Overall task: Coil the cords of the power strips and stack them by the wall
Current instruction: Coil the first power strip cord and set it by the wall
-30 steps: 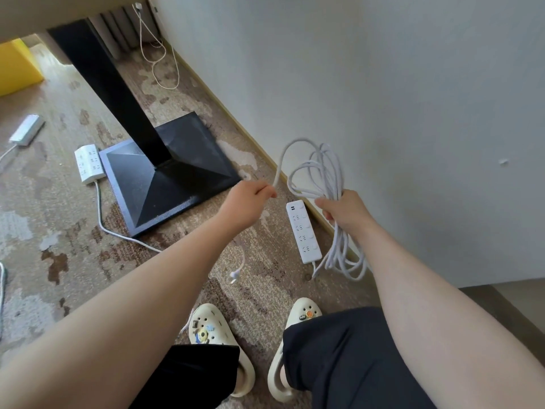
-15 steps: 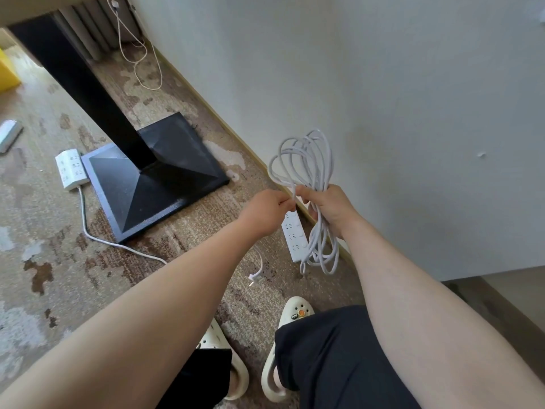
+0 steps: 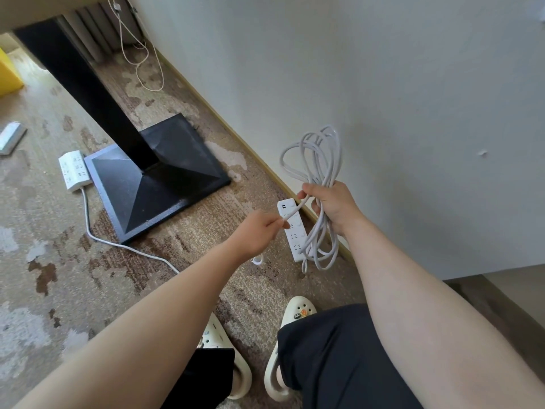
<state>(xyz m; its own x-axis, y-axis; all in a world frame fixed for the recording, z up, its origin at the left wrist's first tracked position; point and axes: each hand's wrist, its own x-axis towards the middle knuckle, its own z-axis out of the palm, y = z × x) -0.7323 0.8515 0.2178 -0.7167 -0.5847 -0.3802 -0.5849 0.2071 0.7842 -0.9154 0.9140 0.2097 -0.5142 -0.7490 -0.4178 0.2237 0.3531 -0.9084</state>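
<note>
My right hand [image 3: 334, 206] grips a bundle of white cord loops [image 3: 320, 160] that rise above the fist and hang below it, close to the wall. My left hand [image 3: 256, 233] pinches the free run of the same cord a little to the left, and a short tail with the plug end [image 3: 257, 260] dangles under it. A white power strip [image 3: 292, 231] lies on the carpet by the baseboard, under the hanging loops. A second white power strip [image 3: 73, 170] lies left of the black table base, its cord [image 3: 118, 245] trailing toward me. A third strip [image 3: 11, 136] shows at the left edge.
A black table base [image 3: 156, 178] and its slanted leg [image 3: 79, 84] stand on the patchy carpet left of centre. A thin white cable [image 3: 141, 63] hangs by the wall at the back. A yellow object [image 3: 7, 75] sits at far left. My feet in cream clogs [image 3: 295, 314] are below.
My left hand first came up beside the right hand at the coil, then drew back left and down, pulling out a stretch of cord. The view shifted slightly.
</note>
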